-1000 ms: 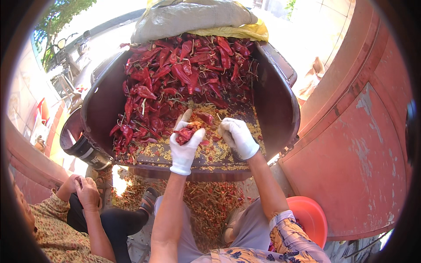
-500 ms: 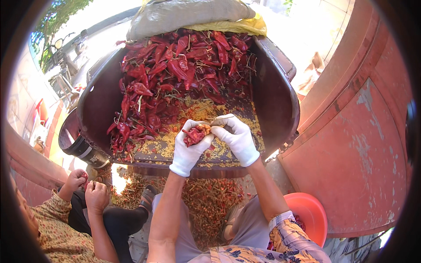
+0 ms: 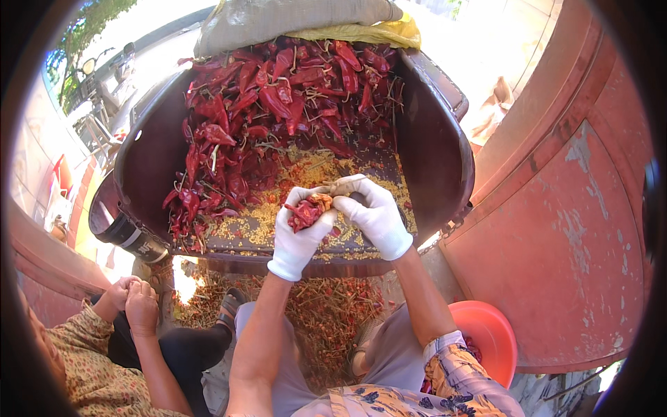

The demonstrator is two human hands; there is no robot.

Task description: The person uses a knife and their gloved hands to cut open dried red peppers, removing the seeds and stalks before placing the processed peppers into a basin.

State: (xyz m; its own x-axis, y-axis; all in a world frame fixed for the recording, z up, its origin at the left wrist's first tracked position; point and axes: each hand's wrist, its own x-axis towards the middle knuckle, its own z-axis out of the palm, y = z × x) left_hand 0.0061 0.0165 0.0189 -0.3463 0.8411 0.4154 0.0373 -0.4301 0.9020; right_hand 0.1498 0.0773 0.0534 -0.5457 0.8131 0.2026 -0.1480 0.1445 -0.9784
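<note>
In white gloves, both my hands meet over the near edge of a dark maroon tub (image 3: 434, 139). My left hand (image 3: 297, 240) is closed round a dried red chili pepper (image 3: 303, 213), whose torn, orange-yellow inner end faces right. At that end my right hand (image 3: 379, 221) pinches with thumb and forefinger; its glove tips are stained brown. Exactly what part lies between those fingertips is partly hidden. Beyond my hands, a heap of dried red chili peppers (image 3: 278, 97) fills the tub's far and left parts. Loose yellow seeds (image 3: 253, 226) are scattered over its floor.
A grey and yellow sack (image 3: 299, 21) lies across the tub's far end. Left of me sits a person whose hands (image 3: 135, 302) are together. Stems litter the ground (image 3: 333, 306). An orange-red basin (image 3: 490, 340) stands by my right leg, beside a red metal panel (image 3: 556, 257).
My hands stay at the pepper with only small shifts of the right fingers. The view has tipped slightly. The neighbouring person's hands have come together.
</note>
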